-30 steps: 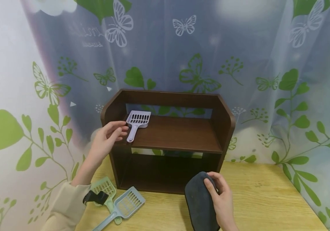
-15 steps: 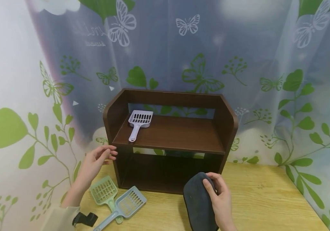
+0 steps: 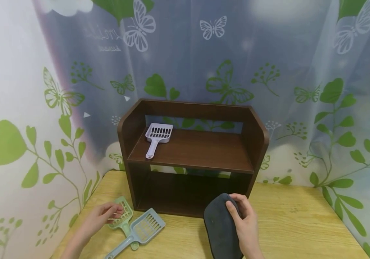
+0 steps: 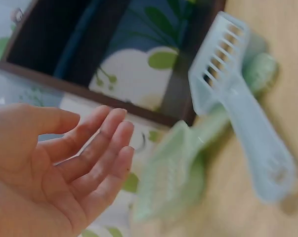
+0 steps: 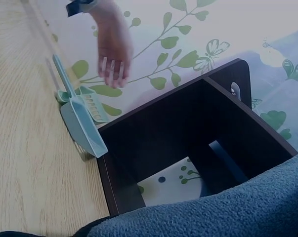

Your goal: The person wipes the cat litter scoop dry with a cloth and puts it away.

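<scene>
My right hand (image 3: 247, 223) grips a dark blue-grey, long rounded cloth pad (image 3: 220, 223) by its upper right side, thumb on its face. Fuzzy fabric with a black edge shows on this pad (image 5: 228, 207) in the right wrist view. At the left, my left hand (image 3: 97, 218) holds nothing, fingers loosely bent, and overlaps the green litter scoop (image 3: 127, 216) in the head view. Across the green scoop's handle lies a light blue litter scoop (image 3: 136, 233). A lavender litter scoop (image 3: 154, 144) rests on the upper shelf, at its left end.
A dark brown two-tier wooden shelf (image 3: 201, 147) stands at the back of the yellow wood-grain table (image 3: 288, 223), behind both scoops and the pad. Printed curtains (image 3: 185, 54) with leaves and butterflies hang behind it and along both sides.
My left hand has drawn back from beside the lavender scoop, moving down and left to the green scoop. My right hand keeps its grip on the pad, almost unmoved.
</scene>
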`<state>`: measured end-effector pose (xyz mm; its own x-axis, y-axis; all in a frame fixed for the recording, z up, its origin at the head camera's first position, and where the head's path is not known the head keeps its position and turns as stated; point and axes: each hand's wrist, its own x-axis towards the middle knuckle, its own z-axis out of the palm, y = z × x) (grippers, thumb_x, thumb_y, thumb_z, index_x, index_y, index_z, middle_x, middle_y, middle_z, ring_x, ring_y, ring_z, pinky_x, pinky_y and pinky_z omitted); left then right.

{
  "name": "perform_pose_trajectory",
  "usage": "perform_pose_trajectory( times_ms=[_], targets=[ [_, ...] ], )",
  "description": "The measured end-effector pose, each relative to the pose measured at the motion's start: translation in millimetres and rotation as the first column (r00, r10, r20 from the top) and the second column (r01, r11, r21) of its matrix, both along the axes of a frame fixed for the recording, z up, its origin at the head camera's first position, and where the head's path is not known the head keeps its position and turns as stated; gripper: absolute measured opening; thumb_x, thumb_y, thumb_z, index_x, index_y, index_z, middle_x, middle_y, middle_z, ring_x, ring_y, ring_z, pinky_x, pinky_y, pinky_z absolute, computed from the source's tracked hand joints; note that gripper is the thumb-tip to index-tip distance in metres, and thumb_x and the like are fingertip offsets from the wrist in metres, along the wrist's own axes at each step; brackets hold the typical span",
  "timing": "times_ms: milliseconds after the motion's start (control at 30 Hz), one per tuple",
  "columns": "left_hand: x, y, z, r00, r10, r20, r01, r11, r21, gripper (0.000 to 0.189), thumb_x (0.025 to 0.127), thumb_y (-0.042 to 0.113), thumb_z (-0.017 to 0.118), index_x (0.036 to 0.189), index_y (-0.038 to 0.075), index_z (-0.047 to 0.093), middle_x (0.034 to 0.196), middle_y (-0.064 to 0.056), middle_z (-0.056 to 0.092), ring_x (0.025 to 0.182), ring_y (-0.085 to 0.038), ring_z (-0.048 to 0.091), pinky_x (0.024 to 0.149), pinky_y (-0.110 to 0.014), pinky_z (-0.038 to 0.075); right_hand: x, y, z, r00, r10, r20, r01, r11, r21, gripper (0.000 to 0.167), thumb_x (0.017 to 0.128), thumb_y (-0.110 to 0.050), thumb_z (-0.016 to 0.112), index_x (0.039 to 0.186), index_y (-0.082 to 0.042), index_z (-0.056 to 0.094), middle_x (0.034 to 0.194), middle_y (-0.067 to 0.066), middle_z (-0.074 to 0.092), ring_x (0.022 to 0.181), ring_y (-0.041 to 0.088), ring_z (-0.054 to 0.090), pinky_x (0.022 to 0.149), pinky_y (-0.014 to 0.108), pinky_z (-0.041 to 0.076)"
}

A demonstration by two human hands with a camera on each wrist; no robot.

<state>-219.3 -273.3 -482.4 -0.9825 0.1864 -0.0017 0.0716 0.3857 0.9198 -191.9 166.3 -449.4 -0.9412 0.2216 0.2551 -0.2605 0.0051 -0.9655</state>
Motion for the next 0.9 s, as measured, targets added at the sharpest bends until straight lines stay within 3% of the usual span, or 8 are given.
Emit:
perform_pose_trajectory(
  times_ms=[300, 533, 600, 800, 900],
  targets=[
    [20.2, -28.6, -32.2, 0.988, -0.05, 0.149, 0.057, 0.998, -0.041, 0.041, 0.11, 0.016, 0.04, 0.114, -0.019, 0.061, 0.107, -0.025, 0.071, 0.094, -0.024, 0.07, 0.078, -0.038, 0.059, 1.8, -2.5, 0.1, 1.0, -0.006, 0.01, 0.005, 1.0, 0.012, 0.027, 0.099, -0.015, 0.067, 0.12, 0.0, 0.062, 0.109, -0.001, 0.067, 0.099, 0.01, 0.065, 0.083, 0.022, 0.054],
    [27.6, -24.8, -46.4, 0.955, -0.161, 0.248, 0.169, 0.985, -0.012, 0.043, 0.11, 0.018, 0.041, 0.114, -0.019, 0.061, 0.103, -0.016, 0.072, 0.092, -0.022, 0.068, 0.074, -0.031, 0.057, 2.2, -3.1, -1.1, 1.0, 0.0, 0.016, 0.0, 1.0, 0.013, 0.027, 0.099, -0.015, 0.068, 0.121, 0.0, 0.062, 0.11, -0.001, 0.067, 0.099, 0.01, 0.064, 0.083, 0.022, 0.054],
    [27.5, -19.2, -49.3, 0.949, -0.184, 0.255, 0.187, 0.982, 0.013, 0.042, 0.11, 0.017, 0.043, 0.114, -0.02, 0.061, 0.102, -0.014, 0.072, 0.091, -0.022, 0.068, 0.075, -0.03, 0.057, 2.3, -3.5, -1.1, 1.0, 0.0, 0.023, 0.0, 1.0, 0.015, 0.027, 0.099, -0.016, 0.068, 0.121, -0.001, 0.062, 0.11, -0.001, 0.067, 0.099, 0.01, 0.064, 0.083, 0.021, 0.054],
    [23.7, -4.6, -59.7, 0.956, -0.218, 0.198, 0.219, 0.976, 0.018, 0.039, 0.109, 0.016, 0.043, 0.107, -0.017, 0.063, 0.099, -0.016, 0.071, 0.088, -0.019, 0.066, 0.072, -0.026, 0.055, 1.7, -5.8, -0.8, 1.0, 0.006, 0.02, -0.006, 1.0, 0.017, 0.027, 0.099, -0.015, 0.067, 0.12, 0.0, 0.062, 0.11, 0.0, 0.066, 0.099, 0.011, 0.064, 0.084, 0.022, 0.053],
    [23.4, 0.5, -63.9, 0.947, -0.238, 0.214, 0.224, 0.971, 0.088, 0.042, 0.11, 0.018, 0.04, 0.104, -0.017, 0.063, 0.092, -0.016, 0.072, 0.082, -0.016, 0.067, 0.068, -0.024, 0.055, 1.7, -6.6, -0.9, 1.0, 0.007, 0.019, -0.007, 1.0, 0.018, 0.027, 0.099, -0.015, 0.067, 0.12, 0.0, 0.062, 0.109, 0.0, 0.066, 0.099, 0.011, 0.064, 0.083, 0.022, 0.053]
  ],
)
